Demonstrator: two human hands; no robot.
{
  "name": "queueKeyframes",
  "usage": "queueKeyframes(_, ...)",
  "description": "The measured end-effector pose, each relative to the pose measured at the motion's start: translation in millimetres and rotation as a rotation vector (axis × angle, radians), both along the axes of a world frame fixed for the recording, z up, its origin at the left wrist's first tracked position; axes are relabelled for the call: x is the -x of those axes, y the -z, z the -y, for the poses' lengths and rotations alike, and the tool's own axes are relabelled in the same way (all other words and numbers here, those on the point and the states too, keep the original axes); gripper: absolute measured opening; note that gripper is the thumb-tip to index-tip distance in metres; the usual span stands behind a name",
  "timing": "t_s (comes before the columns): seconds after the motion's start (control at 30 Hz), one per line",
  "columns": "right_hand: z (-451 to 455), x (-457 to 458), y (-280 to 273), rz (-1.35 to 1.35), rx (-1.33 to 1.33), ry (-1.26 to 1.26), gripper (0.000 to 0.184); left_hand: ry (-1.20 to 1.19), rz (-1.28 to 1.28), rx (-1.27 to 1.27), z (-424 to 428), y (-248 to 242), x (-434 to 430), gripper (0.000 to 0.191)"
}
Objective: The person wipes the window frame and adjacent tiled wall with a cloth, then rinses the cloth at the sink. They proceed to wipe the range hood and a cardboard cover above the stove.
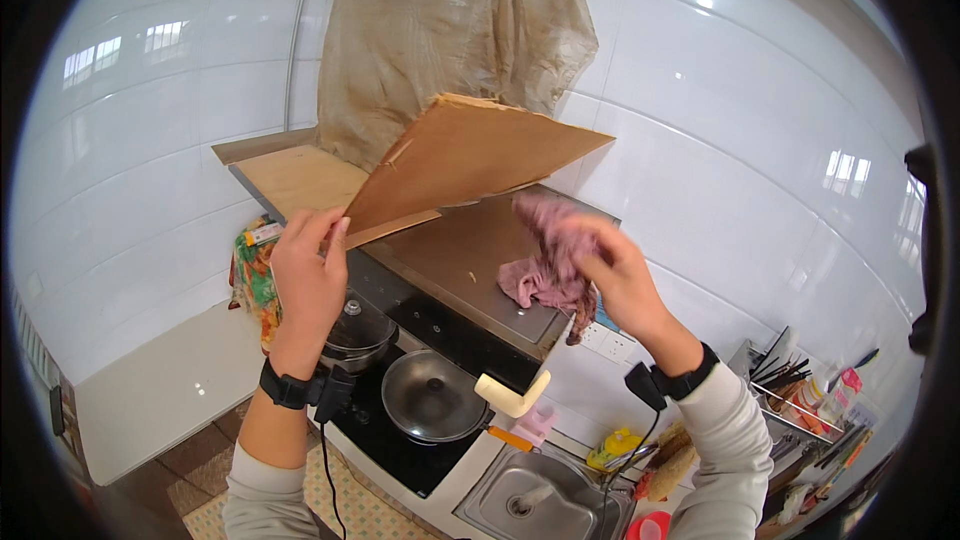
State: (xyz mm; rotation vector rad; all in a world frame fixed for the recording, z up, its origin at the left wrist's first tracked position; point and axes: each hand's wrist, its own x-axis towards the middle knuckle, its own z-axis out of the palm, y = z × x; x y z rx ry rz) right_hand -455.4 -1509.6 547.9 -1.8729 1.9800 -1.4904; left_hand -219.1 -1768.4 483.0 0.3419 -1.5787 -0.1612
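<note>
My left hand [311, 270] pinches the near corner of a thin brown wooden board [480, 157], which tilts up over the range hood. A crumpled purple cloth [551, 262], partly blurred and darkly stained, is in my right hand [619, 270]. The cloth's lower part lies against the brown, grimy top of the range hood [457, 247]. A pale wooden panel [300, 172] rests at the left end of the hood. Behind the board stands a bulky shape under a brownish plastic cover [450, 37].
Below the hood, a lidded pot [356, 337] and a lidded pan [435, 396] sit on a black cooktop [405, 461]. A steel sink [544, 499] lies to the right, near a utensil rack [799, 409]. Tiled walls [690, 165] enclose the corner.
</note>
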Motion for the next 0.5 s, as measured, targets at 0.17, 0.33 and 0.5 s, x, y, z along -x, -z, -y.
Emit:
queueKeyframes(0.17,-48.3,-8.2,-19.7,-0.424,-0.334,-0.223,0.063,0.06,-0.025,-0.031,1.4,2.6,1.0,0.01)
queueKeyframes(0.33,-40.8,1.1,-15.9,-0.544,-0.266,-0.149,0.064,0.087,-0.03,-0.042,2.5,3.2,1.9,0.011)
queueKeyframes(0.5,-27.8,18.1,-16.9,-0.377,-0.24,-0.164,0.054,0.121,-0.037,-0.037,2.3,3.1,0.5,0.011)
